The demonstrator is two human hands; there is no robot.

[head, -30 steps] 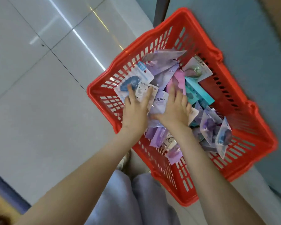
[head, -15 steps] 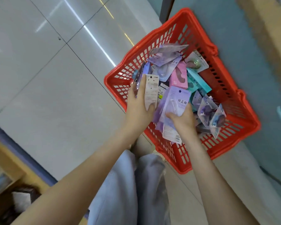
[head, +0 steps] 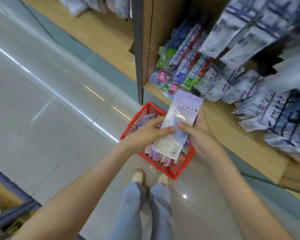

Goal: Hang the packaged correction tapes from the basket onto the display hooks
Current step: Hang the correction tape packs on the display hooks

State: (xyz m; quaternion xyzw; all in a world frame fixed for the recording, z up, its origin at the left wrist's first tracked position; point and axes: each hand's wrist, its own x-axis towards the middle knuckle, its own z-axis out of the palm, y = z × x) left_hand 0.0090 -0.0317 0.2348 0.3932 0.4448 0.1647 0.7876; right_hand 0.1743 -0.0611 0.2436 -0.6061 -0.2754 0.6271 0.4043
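Since the earlier frames both hands had lifted out of the basket [head: 176,168] and the view had swung up to take in the shelf [head: 223,129]. The left hand [head: 145,134] and right hand [head: 199,134] together held the packs [head: 180,118], a small pile of at least two, above the basket. Each thumb lay across the front of the lilac top pack and the fingers curled behind it. A white backing card with a barcode showed below the thumbs; how many packs lay under it could not be told.

The red basket stood on the tiled floor [head: 50,118] just ahead of the person's shoes [head: 138,175], close against the foot of the shelf. Other packs [head: 154,154], mostly purple, lay loose inside it, partly hidden by the hands.

Hanging goods [head: 249,75] crowded the display above and to the right — blurred, their hooks not distinguishable. The held packs were near these goods but not touching them.
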